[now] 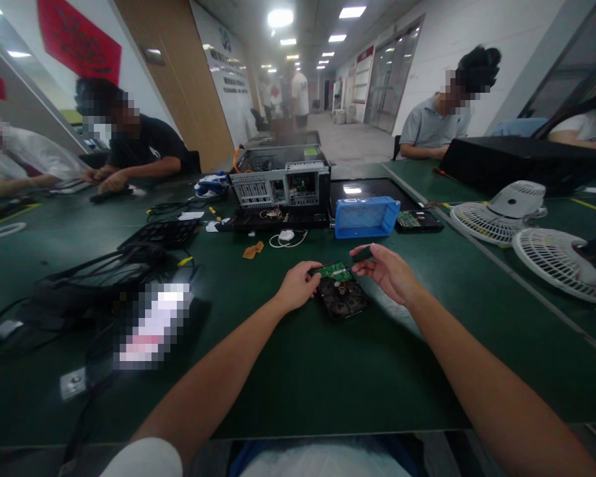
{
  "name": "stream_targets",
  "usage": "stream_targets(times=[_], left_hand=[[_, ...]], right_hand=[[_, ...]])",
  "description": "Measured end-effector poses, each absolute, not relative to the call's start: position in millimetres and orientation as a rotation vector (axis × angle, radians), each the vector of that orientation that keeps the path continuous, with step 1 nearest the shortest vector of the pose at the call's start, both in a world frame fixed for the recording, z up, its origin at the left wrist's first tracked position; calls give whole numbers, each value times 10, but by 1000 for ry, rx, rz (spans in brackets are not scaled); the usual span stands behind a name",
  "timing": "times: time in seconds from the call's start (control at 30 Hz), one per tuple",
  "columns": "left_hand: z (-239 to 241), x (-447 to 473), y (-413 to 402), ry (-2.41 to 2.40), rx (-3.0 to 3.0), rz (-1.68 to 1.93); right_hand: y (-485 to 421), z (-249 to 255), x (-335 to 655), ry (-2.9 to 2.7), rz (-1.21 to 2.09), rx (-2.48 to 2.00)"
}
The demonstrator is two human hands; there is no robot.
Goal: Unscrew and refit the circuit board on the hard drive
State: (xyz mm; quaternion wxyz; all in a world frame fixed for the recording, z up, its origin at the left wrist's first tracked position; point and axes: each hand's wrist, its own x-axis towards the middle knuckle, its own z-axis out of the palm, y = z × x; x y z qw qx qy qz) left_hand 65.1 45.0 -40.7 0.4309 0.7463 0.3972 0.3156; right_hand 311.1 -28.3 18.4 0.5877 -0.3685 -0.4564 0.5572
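A hard drive lies on the green tabletop in front of me, its dark casing facing up and a green circuit board along its far end. My left hand is closed on the drive's left far corner, thumb and fingers at the board's edge. Just above the drive's right far corner, my right hand pinches a small dark flat piece. What exactly that piece is cannot be made out.
Beyond the drive stand a blue plastic bin, an opened computer case and another drive-like unit. White fan parts lie right; a black bag, cables and a lit phone-like screen lie left. Several people sit around the table.
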Motion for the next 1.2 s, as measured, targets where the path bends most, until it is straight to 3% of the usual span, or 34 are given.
stream_targets(times=[1.2], left_hand=[[-456, 642, 485, 994, 1852, 764]], right_hand=[[-288, 272, 3180, -1026, 1183, -878]])
